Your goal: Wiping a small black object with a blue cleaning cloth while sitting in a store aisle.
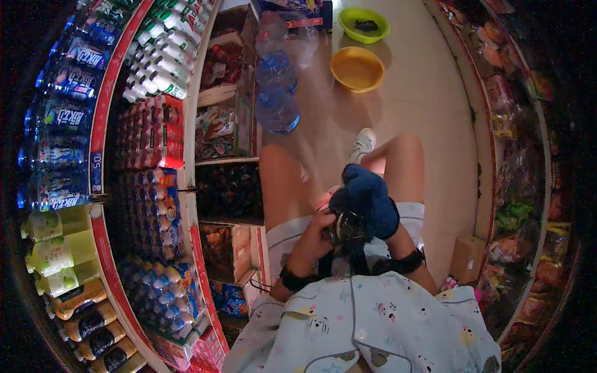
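Observation:
My left hand [321, 228] is in front of my lap, its fingers curled against a dark object [346, 228] with a few pale yellowish streaks. What that object is stays unclear in the dim light. A bulky dark blue cloth or mitt [371, 198] covers my right hand and lies against the object's right side. Only the right wrist [402, 242] shows below the fabric, so the fingers are hidden. Black bands circle both forearms. Both hands sit between my bent knees.
Ahead on the tiled floor are an orange basin [357, 70] and a green basin [364, 25] with something dark inside. Large clear-blue water bottles [277, 102] stand left of them. Drink shelves [98, 140] line the left; snack shelves [513, 186] and a cardboard box [468, 259] are right.

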